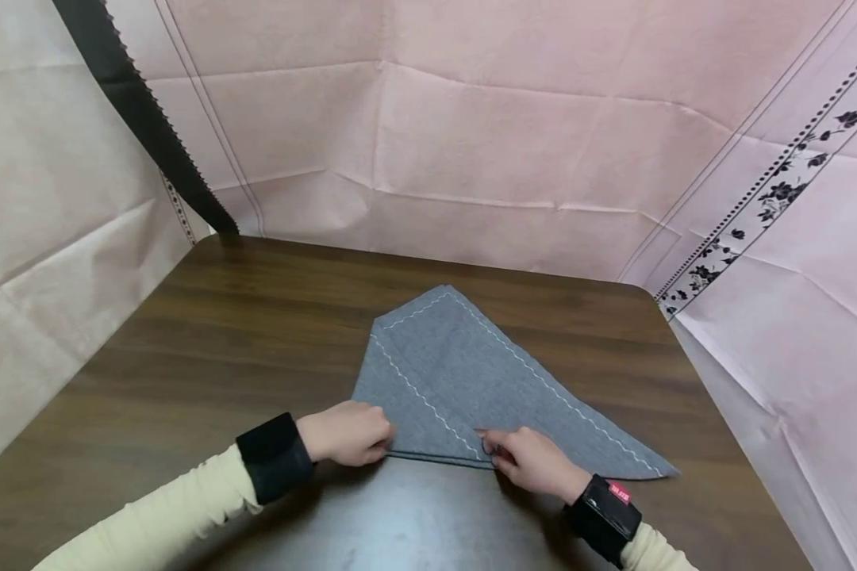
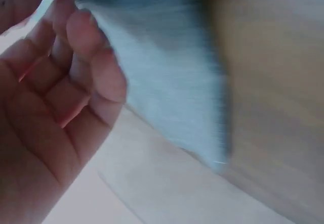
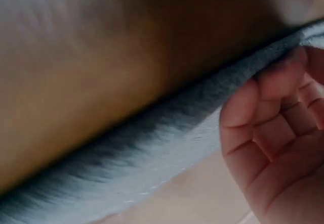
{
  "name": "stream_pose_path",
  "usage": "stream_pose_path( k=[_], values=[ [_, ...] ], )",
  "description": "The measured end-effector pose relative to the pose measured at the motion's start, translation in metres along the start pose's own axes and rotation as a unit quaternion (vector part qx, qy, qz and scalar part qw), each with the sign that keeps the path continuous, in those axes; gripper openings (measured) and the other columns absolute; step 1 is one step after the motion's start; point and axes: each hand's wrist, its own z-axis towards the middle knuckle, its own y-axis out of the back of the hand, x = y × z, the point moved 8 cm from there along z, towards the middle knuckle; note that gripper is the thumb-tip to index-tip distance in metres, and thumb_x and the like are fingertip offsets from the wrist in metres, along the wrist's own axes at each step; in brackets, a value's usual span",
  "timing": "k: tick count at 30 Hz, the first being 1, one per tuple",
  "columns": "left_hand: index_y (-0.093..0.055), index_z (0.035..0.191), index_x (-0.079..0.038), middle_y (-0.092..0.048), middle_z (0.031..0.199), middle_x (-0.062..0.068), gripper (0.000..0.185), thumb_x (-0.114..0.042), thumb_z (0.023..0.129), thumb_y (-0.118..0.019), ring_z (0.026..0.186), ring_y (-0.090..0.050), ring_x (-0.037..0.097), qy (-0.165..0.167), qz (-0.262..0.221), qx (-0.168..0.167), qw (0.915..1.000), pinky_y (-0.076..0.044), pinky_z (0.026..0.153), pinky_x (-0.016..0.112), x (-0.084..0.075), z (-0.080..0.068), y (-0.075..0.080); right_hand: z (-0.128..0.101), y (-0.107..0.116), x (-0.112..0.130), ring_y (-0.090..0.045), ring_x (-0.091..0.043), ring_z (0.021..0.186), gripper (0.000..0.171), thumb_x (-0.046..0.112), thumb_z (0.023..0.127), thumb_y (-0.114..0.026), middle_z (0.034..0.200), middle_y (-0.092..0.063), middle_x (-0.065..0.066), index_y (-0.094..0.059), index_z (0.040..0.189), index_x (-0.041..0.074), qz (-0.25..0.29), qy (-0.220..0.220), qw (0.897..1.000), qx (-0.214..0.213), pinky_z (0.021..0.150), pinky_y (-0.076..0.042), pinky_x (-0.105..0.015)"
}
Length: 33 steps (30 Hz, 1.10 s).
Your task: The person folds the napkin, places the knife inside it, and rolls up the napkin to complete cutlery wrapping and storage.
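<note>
The grey cloth [image 1: 464, 381] is lying folded on the brown table [image 1: 186, 349], with one long corner stretching to the right and wavy white stitching [image 1: 521, 362] running across its face. The left hand [image 1: 347, 434] is gripping the cloth's near edge towards the left, fingers curling. The right hand [image 1: 532, 461] is pinching the same edge farther right. Black bands [image 1: 274, 457] are circling both wrists. A pink sheet [image 1: 464, 151] is hanging beyond the table.
</note>
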Motion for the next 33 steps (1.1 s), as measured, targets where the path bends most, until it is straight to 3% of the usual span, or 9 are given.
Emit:
stream_pose_path(
  k=[3,7,10,16,19,23,26,33],
  values=[
    [-0.06,0.081,-0.014,-0.051,0.071,-0.006,0.004,-0.015,0.085,-0.06,0.063,-0.048,0.006,-0.028,0.014,-0.008,0.9995,-0.04,0.058,0.022,-0.017,0.025,0.008,-0.01,0.004,-0.008,-0.041,0.001,0.056,0.011,0.003,0.086,-0.059,0.069,-0.054,0.009,-0.061,0.094,0.009,0.054,-0.012,0.998,-0.004,0.053,-0.038,-0.02],
    [-0.061,0.113,-0.015,-0.058,0.096,-0.001,0.026,-0.019,0.088,-0.059,0.079,-0.055,0.008,-0.058,0.018,0.005,0.9981,-0.045,0.068,0.022,-0.038,0.058,0.004,-0.028,0.017,-0.02,-0.047,0.0,0.06,0.01,0.005,0.086,-0.06,0.073,-0.059,0.006,-0.062,0.095,0.007,0.066,-0.042,0.996,-0.038,0.054,-0.042,-0.022],
    [-0.058,0.12,-0.018,-0.056,0.106,-0.001,0.031,-0.021,0.09,-0.057,0.084,-0.055,0.008,-0.077,0.023,0.026,0.9965,-0.044,0.072,0.02,-0.051,0.079,-0.006,-0.047,0.029,-0.036,-0.044,0.001,0.057,0.002,0.009,0.085,-0.061,0.067,-0.055,0.009,-0.062,0.085,0.01,0.04,-0.083,0.994,-0.062,0.052,-0.039,-0.021],
    [-0.06,0.101,-0.018,-0.053,0.089,-0.007,0.011,-0.02,0.09,-0.058,0.076,-0.05,0.005,-0.079,0.046,0.032,0.9953,-0.038,0.064,0.017,-0.068,0.106,-0.024,-0.099,0.039,-0.077,-0.038,-0.002,0.048,0.025,0.02,0.086,-0.061,0.053,-0.044,0.01,-0.054,0.062,0.015,0.022,-0.207,0.977,-0.044,0.046,-0.032,-0.022],
    [-0.058,0.091,-0.018,-0.052,0.083,-0.009,0.002,-0.016,0.089,-0.059,0.072,-0.046,0.004,-0.067,0.042,0.029,0.9964,-0.036,0.062,0.018,-0.07,0.112,-0.027,-0.123,0.042,-0.096,-0.043,-0.008,0.047,0.029,0.024,0.086,-0.061,0.052,-0.047,0.006,-0.055,0.06,0.011,0.043,-0.285,0.957,-0.035,0.045,-0.034,-0.026],
    [-0.056,0.083,-0.017,-0.05,0.079,-0.008,0.007,-0.013,0.087,-0.059,0.068,-0.044,0.005,-0.069,0.035,0.022,0.9967,-0.035,0.06,0.018,-0.073,0.116,-0.027,-0.15,0.053,-0.118,-0.048,-0.012,0.048,0.026,0.024,0.086,-0.06,0.053,-0.05,0.001,-0.059,0.066,0.007,0.047,-0.371,0.925,-0.06,0.047,-0.038,-0.029],
    [-0.053,0.08,-0.017,-0.047,0.076,-0.008,0.01,-0.014,0.087,-0.06,0.066,-0.043,0.005,-0.075,0.04,0.023,0.9961,-0.034,0.058,0.019,-0.077,0.119,-0.027,-0.164,0.06,-0.129,-0.05,-0.013,0.049,0.027,0.025,0.086,-0.06,0.054,-0.052,0.0,-0.061,0.069,0.004,0.055,-0.406,0.909,-0.077,0.048,-0.039,-0.03],
    [-0.042,0.062,-0.018,-0.033,0.059,-0.008,0.031,-0.017,0.087,-0.06,0.052,-0.029,0.005,-0.083,0.028,0.076,0.9932,-0.025,0.051,0.019,-0.085,0.135,-0.028,-0.184,0.068,-0.142,-0.05,-0.014,0.051,0.031,0.028,0.087,-0.058,0.056,-0.053,-0.001,-0.058,0.07,0.003,0.075,-0.433,0.889,-0.126,0.049,-0.039,-0.03]
  ],
)
